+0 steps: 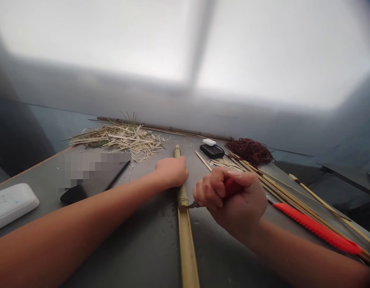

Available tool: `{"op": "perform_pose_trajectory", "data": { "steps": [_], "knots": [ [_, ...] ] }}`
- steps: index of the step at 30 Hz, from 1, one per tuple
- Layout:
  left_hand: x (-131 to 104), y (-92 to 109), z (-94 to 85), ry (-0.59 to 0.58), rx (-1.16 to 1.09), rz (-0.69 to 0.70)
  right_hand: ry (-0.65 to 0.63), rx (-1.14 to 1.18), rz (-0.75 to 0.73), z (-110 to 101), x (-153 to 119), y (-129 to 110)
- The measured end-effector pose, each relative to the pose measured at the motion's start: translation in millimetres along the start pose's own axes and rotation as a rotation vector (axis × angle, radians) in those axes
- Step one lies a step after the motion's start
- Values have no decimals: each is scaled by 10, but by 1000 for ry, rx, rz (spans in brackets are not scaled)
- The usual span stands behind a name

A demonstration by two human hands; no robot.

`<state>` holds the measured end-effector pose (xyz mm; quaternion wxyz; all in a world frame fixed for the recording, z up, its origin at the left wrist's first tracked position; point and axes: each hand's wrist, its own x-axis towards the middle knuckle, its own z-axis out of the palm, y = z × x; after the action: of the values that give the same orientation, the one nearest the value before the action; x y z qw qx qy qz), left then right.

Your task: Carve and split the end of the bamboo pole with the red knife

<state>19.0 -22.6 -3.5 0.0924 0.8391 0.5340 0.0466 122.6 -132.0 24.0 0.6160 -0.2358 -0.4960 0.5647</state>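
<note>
A length of bamboo (pixel 187 248) runs away from me along the table, its near part split open into a trough and its far part still round. My left hand (pixel 172 173) is closed around the round part, beyond a node. In my right hand (pixel 231 196) is a knife (pixel 234 187) with a red handle, gripped in a fist. Its short metal blade points left and touches the bamboo at the node where the open trough begins. Most of the handle is hidden by my fingers.
A heap of shavings (pixel 122 138) lies back left, near a dark tablet-like object (pixel 95 180) and a white case (pixel 15 204). To the right are thin bamboo sticks (pixel 281 196), a red-handled tool (pixel 317 228), brown cord (pixel 249 151) and a black device (pixel 212 151).
</note>
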Motion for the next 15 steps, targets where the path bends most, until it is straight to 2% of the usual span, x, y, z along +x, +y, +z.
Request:
{"op": "perform_pose_trajectory", "data": {
  "steps": [3, 5, 11, 15],
  "knots": [
    [4, -14, 8, -4, 3, 3, -5, 41, 10, -76, -7, 176],
    [0, -20, 9, 5, 1, 5, -3, 69, -9, -81, -2, 204],
    [-35, -11, -27, -11, -50, -8, -22, 42, 5, -7, 34, 116],
    [-50, 4, -33, -17, -57, -2, -95, -61, 18, -7, 29, 63]
  ]
}}
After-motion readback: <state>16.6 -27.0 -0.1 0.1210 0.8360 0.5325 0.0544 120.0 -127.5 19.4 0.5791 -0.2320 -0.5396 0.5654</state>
